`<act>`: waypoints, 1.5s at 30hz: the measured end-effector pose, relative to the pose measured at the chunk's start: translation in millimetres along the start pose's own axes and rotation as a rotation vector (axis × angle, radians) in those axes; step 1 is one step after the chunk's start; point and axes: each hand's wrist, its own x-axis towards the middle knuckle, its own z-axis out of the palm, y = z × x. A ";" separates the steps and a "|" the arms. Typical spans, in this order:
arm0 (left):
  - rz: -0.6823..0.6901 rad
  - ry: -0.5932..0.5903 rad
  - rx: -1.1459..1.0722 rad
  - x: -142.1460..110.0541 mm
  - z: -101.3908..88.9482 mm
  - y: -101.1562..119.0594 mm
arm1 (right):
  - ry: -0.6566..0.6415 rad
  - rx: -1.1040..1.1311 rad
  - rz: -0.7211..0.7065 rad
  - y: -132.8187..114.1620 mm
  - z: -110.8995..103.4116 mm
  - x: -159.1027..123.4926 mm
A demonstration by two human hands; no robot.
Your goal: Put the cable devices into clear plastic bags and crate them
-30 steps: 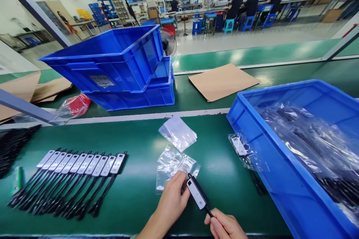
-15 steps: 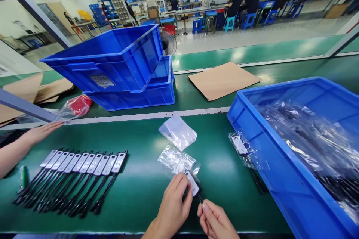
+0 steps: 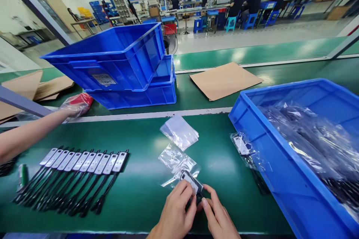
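Observation:
My left hand (image 3: 175,213) and my right hand (image 3: 217,218) meet at the near edge of the green belt (image 3: 134,201). Both pinch a small black device with a white label (image 3: 192,182), its head tilted up and left into a clear plastic bag (image 3: 176,162). A stack of empty clear bags (image 3: 179,131) lies just beyond. To the left, a row of several identical black devices with cables (image 3: 81,171) lies side by side on the belt.
A co-worker's arm (image 3: 30,134) reaches in from the left to a red bagged item (image 3: 77,104). Two stacked blue crates (image 3: 120,67) stand behind. A blue crate of bagged devices (image 3: 305,145) fills the right, one bagged device (image 3: 244,149) beside it. Cardboard sheet (image 3: 224,80) lies beyond.
My hands have come together and pushed the device's head into the clear bag. The co-worker's arm came in from the left and reached the red bagged item.

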 end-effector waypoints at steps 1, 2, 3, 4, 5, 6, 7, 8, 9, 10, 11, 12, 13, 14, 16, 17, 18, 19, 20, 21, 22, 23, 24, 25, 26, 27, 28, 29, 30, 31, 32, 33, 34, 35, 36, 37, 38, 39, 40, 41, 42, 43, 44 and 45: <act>0.002 0.002 0.003 -1.5 0.0 -0.8 | -0.019 -0.025 -0.013 -0.9 -0.5 1.3; -0.007 0.011 0.016 -2.6 0.0 -2.4 | -0.055 -0.050 -0.029 -1.5 -1.4 2.5; -0.022 0.022 0.036 -3.4 0.0 -4.4 | -0.094 -0.075 -0.050 -1.6 -2.9 3.5; -0.043 0.035 0.062 -3.8 0.0 -6.6 | -0.127 -0.098 -0.067 -1.0 -4.8 4.1; -0.063 0.043 0.091 -3.9 -0.1 -8.8 | -0.149 -0.118 -0.079 0.2 -7.2 4.0; -0.080 0.043 0.117 -3.8 -0.3 -10.6 | -0.158 -0.131 -0.087 2.1 -10.1 3.3; -0.094 0.035 0.138 -3.4 -0.5 -11.8 | -0.163 -0.135 -0.094 4.6 -13.1 2.0; -0.103 0.025 0.153 -3.0 -0.7 -12.2 | -0.163 -0.129 -0.096 7.6 -16.2 0.3; -0.104 0.015 0.159 -2.6 -0.9 -11.8 | -0.166 -0.114 -0.086 10.8 -19.0 -1.5; -0.100 0.009 0.156 -2.2 -1.1 -10.8 | -0.173 -0.089 -0.067 14.0 -21.1 -3.0; -0.088 0.006 0.144 -1.9 -1.0 -9.2 | -0.184 -0.057 -0.046 16.7 -22.4 -4.0; -0.070 0.004 0.125 -1.7 -0.7 -7.2 | -0.193 -0.018 -0.022 18.8 -22.4 -4.4; -0.048 0.001 0.102 -1.8 -0.1 -5.2 | -0.200 0.024 -0.001 19.9 -21.2 -4.1; -0.020 -0.003 0.079 -2.1 1.0 -3.1 | -0.207 0.068 0.010 20.0 -18.8 -3.1; 0.042 -0.008 0.040 -4.2 4.5 0.2 | -0.199 0.137 -0.007 17.3 -11.9 0.1; 0.073 -0.008 0.027 -6.0 6.6 1.4 | -0.186 0.148 -0.025 14.9 -8.4 2.0; 0.103 -0.006 0.018 -8.4 8.7 2.5 | -0.169 0.134 -0.051 12.1 -5.4 3.7; 0.128 -0.003 0.011 -11.1 10.4 3.3 | -0.154 0.097 -0.084 9.5 -3.4 5.1; 0.148 0.001 0.007 -13.8 11.2 4.1 | -0.137 0.040 -0.122 7.3 -2.6 6.3; 0.162 0.003 0.001 -16.3 10.8 4.7 | -0.123 -0.034 -0.159 5.9 -2.8 7.2; 0.172 -0.002 -0.008 -18.1 8.7 5.2 | -0.116 -0.116 -0.196 5.3 -3.9 7.8; 0.169 -0.013 -0.024 -18.7 4.7 5.4 | -0.109 -0.198 -0.232 5.7 -5.6 8.2; 0.153 -0.028 -0.039 -17.7 -1.0 4.9 | -0.097 -0.275 -0.268 6.8 -7.5 8.4; 0.127 -0.044 -0.046 -15.0 -8.4 3.6 | -0.083 -0.348 -0.305 8.3 -9.3 8.4; 0.097 -0.060 -0.041 -10.4 -16.8 1.1 | -0.070 -0.414 -0.339 10.0 -10.8 8.2; 0.069 -0.071 -0.023 -4.2 -25.8 -2.5 | -0.061 -0.472 -0.370 11.3 -12.1 7.9; 0.051 -0.086 0.003 3.4 -34.5 -7.3 | -0.049 -0.521 -0.394 11.9 -13.1 7.5; 0.048 -0.114 0.026 11.9 -42.4 -13.0 | -0.030 -0.563 -0.411 11.8 -14.1 7.1; 0.058 -0.159 0.039 20.8 -48.8 -19.1 | -0.006 -0.597 -0.425 10.8 -14.9 6.8; 0.076 -0.213 0.044 29.6 -53.6 -25.3 | 0.029 -0.623 -0.437 9.2 -15.8 6.5; 0.094 -0.272 0.043 37.9 -56.6 -30.9 | 0.070 -0.641 -0.447 7.3 -16.7 6.4; 0.111 -0.326 0.042 45.5 -57.9 -35.6 | 0.109 -0.650 -0.452 5.4 -17.6 6.4; 0.124 -0.366 0.041 52.1 -57.7 -39.1 | 0.145 -0.652 -0.456 3.9 -18.3 6.5; 0.130 -0.389 0.039 57.8 -56.7 -41.3 | 0.176 -0.648 -0.459 3.0 -18.7 6.7; 0.133 -0.404 0.034 62.3 -55.1 -42.1 | 0.202 -0.640 -0.457 2.6 -18.7 6.9; 0.136 -0.417 0.025 65.9 -53.5 -41.5 | 0.223 -0.632 -0.452 2.7 -18.3 7.3; 0.138 -0.427 0.013 68.5 -52.3 -39.8 | 0.238 -0.627 -0.441 3.0 -17.5 7.8; 0.142 -0.438 0.001 70.4 -51.6 -37.3 | 0.257 -0.626 -0.431 3.1 -16.5 8.5; 0.148 -0.451 -0.011 71.5 -51.7 -34.2 | 0.276 -0.629 -0.421 2.9 -15.6 9.2; 0.155 -0.463 -0.023 72.1 -52.5 -31.0 | 0.289 -0.635 -0.416 2.2 -15.0 10.1; 0.160 -0.469 -0.032 72.3 -54.0 -27.9 | 0.297 -0.640 -0.417 0.7 -15.3 10.9; 0.165 -0.467 -0.037 72.3 -55.8 -25.3 | 0.291 -0.642 -0.421 -1.4 -16.6 11.7; 0.170 -0.459 -0.037 72.2 -58.0 -23.2 | 0.270 -0.642 -0.430 -4.2 -19.3 12.5; 0.172 -0.449 -0.034 72.0 -60.1 -21.8 | 0.247 -0.643 -0.439 -7.6 -23.4 13.2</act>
